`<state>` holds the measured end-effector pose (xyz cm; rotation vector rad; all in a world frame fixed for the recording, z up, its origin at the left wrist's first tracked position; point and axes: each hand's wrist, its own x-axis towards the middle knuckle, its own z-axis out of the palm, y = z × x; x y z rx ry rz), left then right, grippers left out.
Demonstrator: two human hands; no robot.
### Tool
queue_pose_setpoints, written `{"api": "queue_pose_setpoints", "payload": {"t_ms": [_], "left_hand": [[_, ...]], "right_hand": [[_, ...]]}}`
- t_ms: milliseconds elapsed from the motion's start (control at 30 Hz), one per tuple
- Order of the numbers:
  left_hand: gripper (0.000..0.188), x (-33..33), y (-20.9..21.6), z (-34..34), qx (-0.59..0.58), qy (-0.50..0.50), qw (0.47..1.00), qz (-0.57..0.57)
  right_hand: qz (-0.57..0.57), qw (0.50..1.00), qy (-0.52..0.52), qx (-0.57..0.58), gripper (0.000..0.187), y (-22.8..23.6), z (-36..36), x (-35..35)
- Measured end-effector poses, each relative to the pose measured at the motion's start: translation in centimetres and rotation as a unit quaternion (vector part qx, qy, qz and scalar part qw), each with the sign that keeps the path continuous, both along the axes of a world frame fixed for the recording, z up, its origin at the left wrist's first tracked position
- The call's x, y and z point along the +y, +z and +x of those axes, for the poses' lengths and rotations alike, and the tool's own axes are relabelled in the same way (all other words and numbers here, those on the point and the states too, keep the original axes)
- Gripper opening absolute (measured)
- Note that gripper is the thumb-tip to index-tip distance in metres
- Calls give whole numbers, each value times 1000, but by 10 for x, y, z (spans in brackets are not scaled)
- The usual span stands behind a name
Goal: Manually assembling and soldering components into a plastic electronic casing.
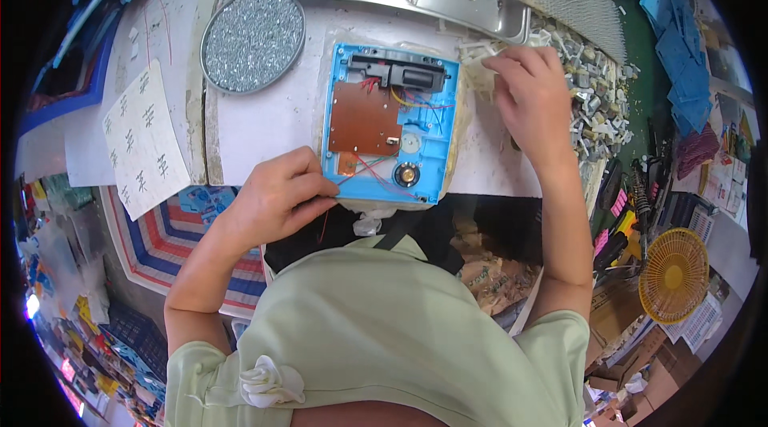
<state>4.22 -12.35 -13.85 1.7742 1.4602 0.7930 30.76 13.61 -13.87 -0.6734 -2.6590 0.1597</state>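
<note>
A blue plastic casing (450, 127) lies open in front of me, holding a brown circuit board (364, 119), a black mechanism (412, 77), a small round part (406, 175) and thin red, green and yellow wires. My left hand (280, 195) is at the casing's near left corner, its thumb and forefinger closed on a thin wire (323, 225) whose end hangs below the fingers. My right hand (532, 95) is raised at the right, over the edge of a pile of small whitish and metallic parts (596, 95). Its fingertips are pinched; what they hold is too small to tell.
A round grey dish (302, 47) full of small screws stands at the far left. Behind the casing is a steel compartment tray (512, 31) with small metal pieces. Printed paper (144, 139) overhangs the table's left part. A yellow round fan (674, 275) stands at the right.
</note>
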Motion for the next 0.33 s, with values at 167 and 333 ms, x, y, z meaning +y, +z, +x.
{"api": "queue_pose_setpoints", "payload": {"t_ms": [167,333], "left_hand": [[17,40,36,-22,8,-62,998,19],[12,147,59,-30,95,-5,991,90]], "right_hand": [[65,996,31,-44,27,-11,-10,12],[48,998,-10,-44,37,-11,0,15]]}}
